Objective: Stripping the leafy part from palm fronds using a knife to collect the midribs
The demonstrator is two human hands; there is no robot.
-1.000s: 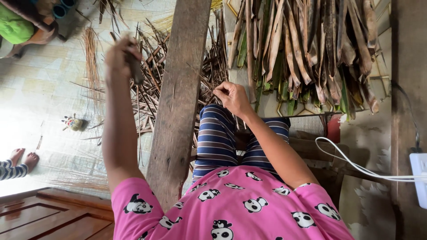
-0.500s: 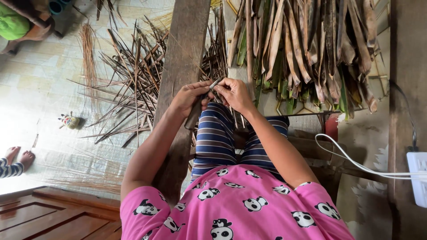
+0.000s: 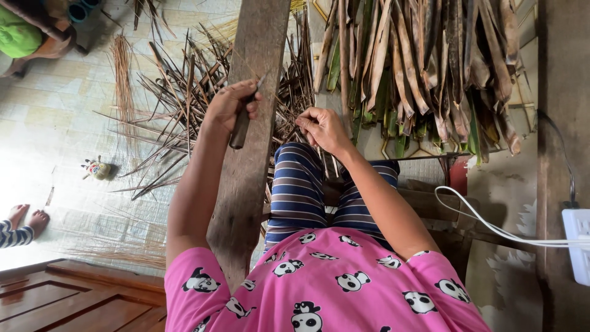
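Note:
My left hand (image 3: pixel 228 106) is closed around a small knife (image 3: pixel 241 126) with a dark handle, held over the upright wooden plank (image 3: pixel 249 184). My right hand (image 3: pixel 321 128) pinches a thin leaf strip (image 3: pixel 301 117) just above my striped trouser knee (image 3: pixel 300 184). The two hands are apart, with the plank between them. Behind them a heap of dark stripped leaf ribs (image 3: pixel 184 104) covers the tiled floor.
A bundle of long green and brown palm leaves (image 3: pixel 424 67) lies at the upper right. On the far right, a white cable (image 3: pixel 491 230) runs to a white socket block (image 3: pixel 578 246). Another person's bare feet (image 3: pixel 26 218) and a small toy (image 3: pixel 96 168) are at left. A person in green (image 3: pixel 18 34) sits at the top left.
My left hand came down from a raised position to meet the right hand at the strip, then pulled away to the left with the knife. The right hand stayed nearly still.

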